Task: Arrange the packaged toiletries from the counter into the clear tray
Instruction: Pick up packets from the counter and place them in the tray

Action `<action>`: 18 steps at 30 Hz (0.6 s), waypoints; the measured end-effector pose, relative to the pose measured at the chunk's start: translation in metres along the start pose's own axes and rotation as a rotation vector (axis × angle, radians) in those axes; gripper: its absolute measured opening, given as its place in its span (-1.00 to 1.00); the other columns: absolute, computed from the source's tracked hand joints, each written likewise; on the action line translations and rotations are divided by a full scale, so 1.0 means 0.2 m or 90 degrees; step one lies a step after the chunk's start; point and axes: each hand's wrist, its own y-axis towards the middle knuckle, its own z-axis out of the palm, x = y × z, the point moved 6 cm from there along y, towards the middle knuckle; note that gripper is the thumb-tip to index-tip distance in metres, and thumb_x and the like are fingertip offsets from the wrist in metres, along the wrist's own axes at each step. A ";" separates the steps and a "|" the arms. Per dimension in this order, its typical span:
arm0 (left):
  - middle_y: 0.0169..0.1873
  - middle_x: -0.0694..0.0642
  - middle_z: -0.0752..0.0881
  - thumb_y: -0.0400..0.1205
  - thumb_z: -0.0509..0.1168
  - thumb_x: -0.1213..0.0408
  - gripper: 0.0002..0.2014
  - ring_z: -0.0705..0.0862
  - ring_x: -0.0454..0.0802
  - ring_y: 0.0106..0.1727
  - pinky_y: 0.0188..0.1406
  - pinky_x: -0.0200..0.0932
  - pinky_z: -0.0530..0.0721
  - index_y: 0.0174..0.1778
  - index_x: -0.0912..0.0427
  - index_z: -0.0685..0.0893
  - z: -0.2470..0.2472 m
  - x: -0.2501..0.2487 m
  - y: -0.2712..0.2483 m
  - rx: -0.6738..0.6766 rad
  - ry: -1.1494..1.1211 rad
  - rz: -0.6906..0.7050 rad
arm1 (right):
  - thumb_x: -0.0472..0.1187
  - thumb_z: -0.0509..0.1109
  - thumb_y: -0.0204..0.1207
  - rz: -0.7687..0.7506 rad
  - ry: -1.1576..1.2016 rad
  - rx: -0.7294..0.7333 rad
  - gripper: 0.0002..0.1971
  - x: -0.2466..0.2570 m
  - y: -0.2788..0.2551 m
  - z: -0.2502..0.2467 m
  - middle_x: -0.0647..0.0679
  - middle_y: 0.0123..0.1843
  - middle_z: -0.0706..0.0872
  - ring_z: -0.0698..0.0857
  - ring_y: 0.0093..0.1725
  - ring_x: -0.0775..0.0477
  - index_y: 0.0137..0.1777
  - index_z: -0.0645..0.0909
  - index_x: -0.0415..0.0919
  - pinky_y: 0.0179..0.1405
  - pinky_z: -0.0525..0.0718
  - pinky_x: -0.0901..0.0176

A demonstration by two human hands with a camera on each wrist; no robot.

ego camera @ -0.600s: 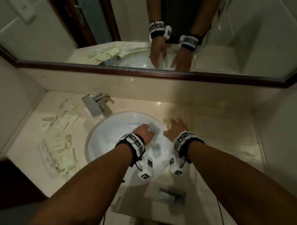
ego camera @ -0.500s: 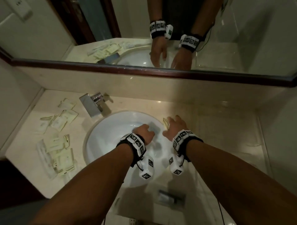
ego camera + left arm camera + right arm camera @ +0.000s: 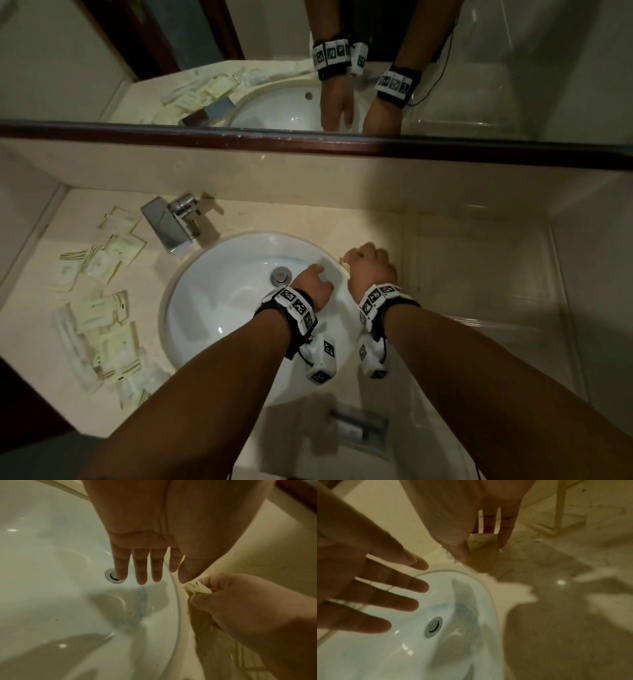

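Right hand (image 3: 371,270): pinching a packaged toiletry sachet (image 3: 197,588) at the basin's (image 3: 212,301) right rim.
Left hand (image 3: 310,286): hovering over the basin, fingers straight, holding nothing.
Clear tray (image 3: 479,274): lying rightward of the sachet on the tabletop (image 3: 308,219), nearer the right hand.

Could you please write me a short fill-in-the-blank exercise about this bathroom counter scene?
1. The left hand, fingers straight, hovers over the white ____.
2. The right hand pinches a pale packaged ____.
3. The loose cream sachets lie on the counter to the ____ of the chrome faucet.

Missing words: sink basin; sachet; left
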 end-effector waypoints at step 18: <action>-0.24 0.33 0.78 0.53 0.42 0.30 -0.86 0.80 0.28 -0.12 -0.12 0.19 0.82 -0.14 0.33 0.74 -0.10 -0.15 -0.49 0.031 -0.036 0.242 | 0.14 0.35 0.53 -0.006 0.187 0.019 -0.76 0.00 -0.54 -0.29 0.01 -0.19 0.70 0.69 -0.16 -0.10 -0.14 0.63 -0.01 -0.26 0.57 0.12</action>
